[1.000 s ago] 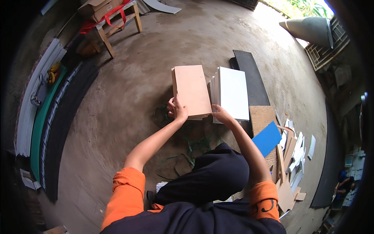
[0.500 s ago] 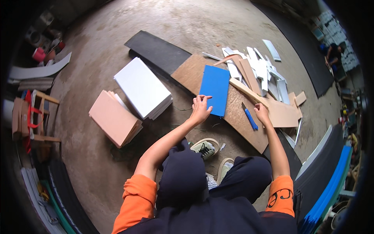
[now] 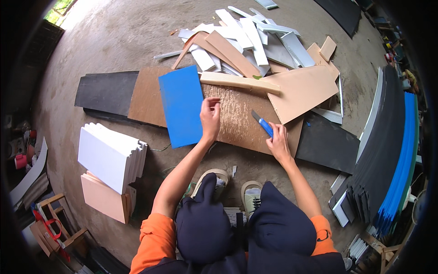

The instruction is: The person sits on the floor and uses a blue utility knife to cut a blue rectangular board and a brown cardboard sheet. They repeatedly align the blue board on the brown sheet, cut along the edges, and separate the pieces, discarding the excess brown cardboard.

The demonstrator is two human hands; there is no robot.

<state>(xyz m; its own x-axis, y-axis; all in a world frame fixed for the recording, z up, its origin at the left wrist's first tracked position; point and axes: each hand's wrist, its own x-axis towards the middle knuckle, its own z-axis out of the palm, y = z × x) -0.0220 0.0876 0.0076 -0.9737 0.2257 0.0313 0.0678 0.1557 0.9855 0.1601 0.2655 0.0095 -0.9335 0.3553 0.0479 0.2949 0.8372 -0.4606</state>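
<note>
Blue single sheet (image 3: 180, 107), one knife (image 3: 264, 125) in right hand (image 3: 278, 141)

open lane on brown board (image 3: 239, 130) between left hand (image 3: 210, 119) and knife (image 3: 265, 126), blade poking in from right. wood strip (image 3: 239, 82) bars far edge, offcuts (image 3: 252, 40) heaped behind. tan panel (image 3: 303, 89) covers far right corner. floor gap open between white stack (image 3: 106, 157) and blue sheet (image 3: 181, 109).

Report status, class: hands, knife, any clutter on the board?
Right hand gripping knife. Left hand empty, by blue sheet. Sheet, wood strip lying on board.
</note>
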